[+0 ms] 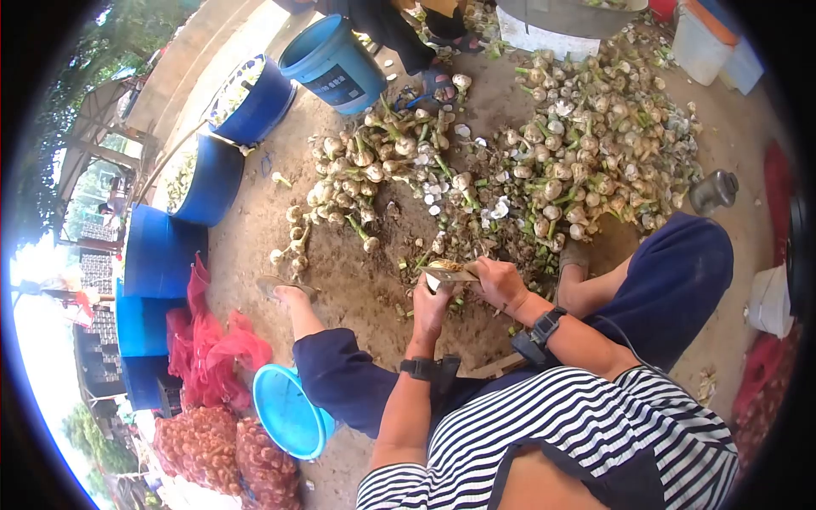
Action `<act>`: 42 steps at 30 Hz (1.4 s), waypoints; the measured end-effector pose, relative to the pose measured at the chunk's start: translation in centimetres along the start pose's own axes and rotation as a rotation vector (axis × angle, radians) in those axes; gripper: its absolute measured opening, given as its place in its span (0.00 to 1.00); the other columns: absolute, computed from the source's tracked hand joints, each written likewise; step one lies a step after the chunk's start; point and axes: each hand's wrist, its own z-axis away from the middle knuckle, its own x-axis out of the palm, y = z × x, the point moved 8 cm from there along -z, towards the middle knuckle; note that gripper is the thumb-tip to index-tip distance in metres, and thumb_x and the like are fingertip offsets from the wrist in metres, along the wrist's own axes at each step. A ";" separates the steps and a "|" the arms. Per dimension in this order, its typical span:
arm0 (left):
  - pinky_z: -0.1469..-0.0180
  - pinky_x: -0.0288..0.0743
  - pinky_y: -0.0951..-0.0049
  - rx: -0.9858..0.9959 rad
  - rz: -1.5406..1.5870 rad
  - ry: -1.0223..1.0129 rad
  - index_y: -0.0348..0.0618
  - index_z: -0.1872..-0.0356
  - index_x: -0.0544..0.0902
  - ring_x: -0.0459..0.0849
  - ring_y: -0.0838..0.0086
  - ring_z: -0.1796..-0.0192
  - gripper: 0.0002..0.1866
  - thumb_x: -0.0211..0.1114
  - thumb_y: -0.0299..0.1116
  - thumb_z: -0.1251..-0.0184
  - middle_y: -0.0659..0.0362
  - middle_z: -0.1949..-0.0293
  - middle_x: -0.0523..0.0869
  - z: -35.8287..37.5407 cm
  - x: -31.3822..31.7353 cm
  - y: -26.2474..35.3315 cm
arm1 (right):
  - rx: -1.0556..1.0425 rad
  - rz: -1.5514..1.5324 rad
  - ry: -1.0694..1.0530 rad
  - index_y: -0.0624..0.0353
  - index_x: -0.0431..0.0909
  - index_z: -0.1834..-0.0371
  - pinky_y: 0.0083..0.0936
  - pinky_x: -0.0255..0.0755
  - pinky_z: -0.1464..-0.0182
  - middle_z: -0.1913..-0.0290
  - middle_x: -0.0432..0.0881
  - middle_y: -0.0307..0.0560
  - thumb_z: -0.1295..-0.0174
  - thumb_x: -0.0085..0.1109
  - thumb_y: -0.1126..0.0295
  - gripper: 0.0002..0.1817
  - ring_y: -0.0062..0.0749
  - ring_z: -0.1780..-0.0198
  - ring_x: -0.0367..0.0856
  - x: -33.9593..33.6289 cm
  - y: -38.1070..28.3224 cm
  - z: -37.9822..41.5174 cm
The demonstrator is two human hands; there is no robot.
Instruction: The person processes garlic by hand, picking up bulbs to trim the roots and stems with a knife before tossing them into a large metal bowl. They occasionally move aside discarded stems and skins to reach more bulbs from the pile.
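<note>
My left hand (430, 304) is closed around a garlic bulb (442, 265), of which only the upper part shows. My right hand (501, 286) grips what looks like a knife; its flat blade (452, 275) lies against the bulb, and the handle is hidden in my fingers. Both hands are close together above the ground between my knees. Just beyond them, trimmed green stems and white peelings (500, 207) litter the soil. A large heap of garlic bulbs (608, 144) lies ahead to the right, and a smaller pile (374, 153) ahead to the left.
Blue tubs (208, 180) line the left side. A blue bucket (333, 66) stands ahead, beside another person's feet (439, 83). Near my left knee are a light blue basin (293, 412), red netting (217, 340) and filled net sacks (200, 450). A metal canister (714, 192) is by my right knee.
</note>
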 end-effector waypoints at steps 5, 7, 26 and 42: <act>0.42 0.73 0.70 0.064 0.213 -0.365 0.35 0.38 0.73 0.79 0.73 0.46 0.47 0.81 0.55 0.54 0.57 0.47 0.82 3.7 2.5 4.7 | 0.700 0.090 -0.451 0.61 0.76 0.60 0.43 0.76 0.67 0.70 0.82 0.52 0.34 0.55 0.66 0.09 0.50 0.69 0.82 4.3 13.1 6.3; 0.39 0.72 0.69 0.057 0.211 -0.382 0.35 0.36 0.71 0.78 0.72 0.44 0.50 0.82 0.54 0.57 0.57 0.44 0.80 3.7 3.2 7.5 | 0.684 0.007 -0.337 0.61 0.75 0.59 0.47 0.75 0.64 0.69 0.82 0.55 0.35 0.55 0.65 0.10 0.54 0.68 0.81 2.0 10.9 4.0; 0.56 0.82 0.69 -0.035 0.847 -0.050 0.46 0.45 0.77 0.84 0.64 0.51 0.22 0.64 0.47 0.34 0.55 0.48 0.83 0.1 -0.8 -0.6 | 0.454 0.010 -0.381 0.61 0.77 0.57 0.45 0.74 0.65 0.71 0.81 0.54 0.37 0.56 0.67 0.10 0.54 0.68 0.81 4.4 5.8 2.0; 0.48 0.77 0.50 0.468 -1.194 -0.085 0.43 0.29 0.67 0.80 0.41 0.45 0.41 0.71 0.51 0.41 0.39 0.42 0.78 -27.0 3.8 -1.5 | 1.232 -0.680 -0.247 0.66 0.77 0.59 0.33 0.72 0.74 0.76 0.80 0.45 0.37 0.58 0.60 0.17 0.31 0.78 0.78 7.5 13.9 7.8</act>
